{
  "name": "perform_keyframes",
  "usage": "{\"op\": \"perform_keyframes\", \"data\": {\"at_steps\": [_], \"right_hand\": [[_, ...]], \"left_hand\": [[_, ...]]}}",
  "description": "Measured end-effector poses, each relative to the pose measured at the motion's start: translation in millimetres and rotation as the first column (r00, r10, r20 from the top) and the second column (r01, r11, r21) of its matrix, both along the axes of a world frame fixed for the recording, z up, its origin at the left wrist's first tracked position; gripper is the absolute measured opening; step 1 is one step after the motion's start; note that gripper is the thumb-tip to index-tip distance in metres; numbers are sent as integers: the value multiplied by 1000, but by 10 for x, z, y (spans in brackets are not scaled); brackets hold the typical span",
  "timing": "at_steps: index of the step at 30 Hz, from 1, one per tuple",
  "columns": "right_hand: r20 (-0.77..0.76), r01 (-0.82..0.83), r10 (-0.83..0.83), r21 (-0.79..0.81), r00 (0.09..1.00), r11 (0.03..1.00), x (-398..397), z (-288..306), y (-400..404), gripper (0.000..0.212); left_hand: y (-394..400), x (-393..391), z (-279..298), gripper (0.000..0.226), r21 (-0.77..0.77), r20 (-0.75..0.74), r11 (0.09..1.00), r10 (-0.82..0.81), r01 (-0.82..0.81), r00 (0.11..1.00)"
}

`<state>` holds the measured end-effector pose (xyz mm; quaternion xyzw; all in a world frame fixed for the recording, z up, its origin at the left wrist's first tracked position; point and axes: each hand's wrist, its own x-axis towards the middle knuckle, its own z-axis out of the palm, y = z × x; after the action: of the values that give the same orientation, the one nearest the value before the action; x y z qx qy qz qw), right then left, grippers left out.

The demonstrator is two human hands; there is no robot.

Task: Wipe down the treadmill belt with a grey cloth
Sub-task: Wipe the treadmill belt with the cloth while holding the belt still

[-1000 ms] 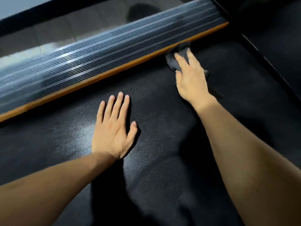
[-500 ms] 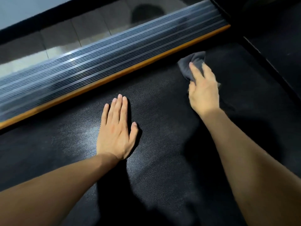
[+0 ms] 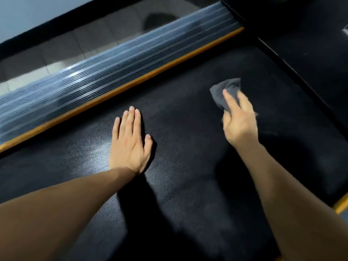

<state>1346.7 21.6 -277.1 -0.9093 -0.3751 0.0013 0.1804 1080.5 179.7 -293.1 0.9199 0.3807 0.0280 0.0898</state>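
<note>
We see a dim scene, with glare on the ribbed side rail (image 3: 105,80) and a pale sheen on the belt (image 3: 90,162). Our arms cast hard shadows; the right hand (image 3: 238,119) is motion-blurred.

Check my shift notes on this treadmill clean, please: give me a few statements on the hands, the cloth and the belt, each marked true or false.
1. The right hand presses a crumpled grey cloth onto the black textured treadmill belt. True.
2. The left hand grips a second cloth. False: it lies flat on the belt, fingers straight, holding nothing.
3. The cloth touches the orange strip along the belt's edge. False: bare belt lies between them.
4. The ribbed grey side rail lies beyond the orange strip. True.
5. Both hands are on the belt. True.
</note>
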Motion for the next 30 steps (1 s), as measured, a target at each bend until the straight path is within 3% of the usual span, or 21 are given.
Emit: {"op": "perform_keyframes", "data": {"at_steps": [3, 6, 9, 11, 13, 16, 19, 22, 25, 27, 30], "right_hand": [[10, -159, 159, 65, 987, 985, -459, 27, 120, 51], [-35, -451, 452, 33, 892, 892, -1181, 60, 132, 54], [-32, -546, 546, 4, 837, 838, -1250, 88, 27, 62], [-27, -449, 448, -26, 894, 893, -881, 32, -59, 59], [-5, -209, 209, -17, 978, 978, -390, 6, -223, 57], [-55, 2, -2, 4, 998, 1000, -10, 46, -462, 56], [-36, -50, 53, 68, 998, 996, -482, 52, -352, 54], [-79, -321, 322, 24, 943, 947, -1316, 44, -328, 58], [-5, -517, 517, 18, 856, 856, -1201, 39, -463, 60], [71, -403, 400, 34, 914, 915, -697, -6, -536, 57], [36, -72, 71, 26, 997, 997, -91, -21, -701, 54]], "left_hand": [[-1, -1, -5, 72, 2, -13, 1000, 9, -9, 1000], [16, -11, -18, 71, 5, -10, 1000, 13, -13, 1000], [25, -11, -15, 70, 12, -12, 1000, 8, -7, 1000], [20, -5, -17, 69, 12, -2, 1000, 9, -9, 1000], [9, -20, -23, 68, 20, 4, 1000, 13, -13, 1000], [-2, -6, -36, 69, 29, 17, 1000, 10, -11, 1000], [3, 2, -44, 70, 39, 23, 999, 12, -13, 1000], [30, -10, -43, 71, 38, 20, 999, 16, -16, 1000], [33, 2, -35, 72, 33, 36, 999, 7, -8, 999], [33, 8, -64, 72, 42, 49, 999, 8, -10, 999], [44, 9, -96, 72, 53, 64, 999, 10, -14, 998]]}}
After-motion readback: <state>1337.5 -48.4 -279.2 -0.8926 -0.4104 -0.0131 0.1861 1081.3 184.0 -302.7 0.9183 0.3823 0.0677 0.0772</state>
